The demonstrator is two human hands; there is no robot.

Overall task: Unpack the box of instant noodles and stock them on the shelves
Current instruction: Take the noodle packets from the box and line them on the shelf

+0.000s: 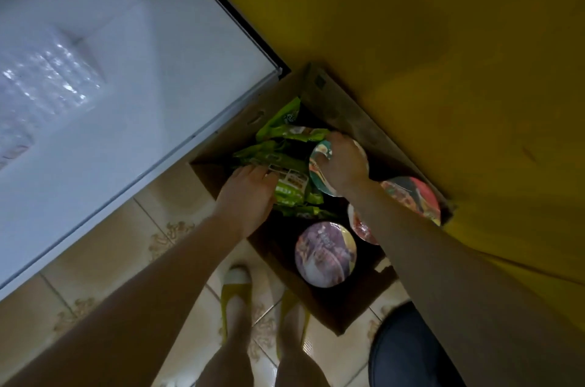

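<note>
1. The open cardboard box [335,314] of instant noodles stands on the tiled floor [110,244], and I reach down into it with both arms.
2. My left hand [245,193] is in the box's left half. It is unclenched, its fingers laid fairly straight on top of the green noodle packets [285,159] heaped there.
3. My right hand [343,165] is at the far side of the box. Its fingers curl over the rim of a teal-lidded noodle bowl [318,171], which it grasps. This bowl lies tilted against the packets.
4. At the near side of the box sits a purple-lidded bowl [326,255], lid up.
5. In the box's right corner lies a red-lidded bowl [414,196]. Another reddish bowl [361,228] beside it is partly hidden under my right forearm.
6. A white shelf [142,86] runs along the box's left side, with a clear plastic-wrapped pack [53,83] lying on it.
7. A yellow surface [411,38] rises behind and to the right of the box.
8. My feet, in yellow-green shoes [234,288], stand on the tiles just in front of the box.
</note>
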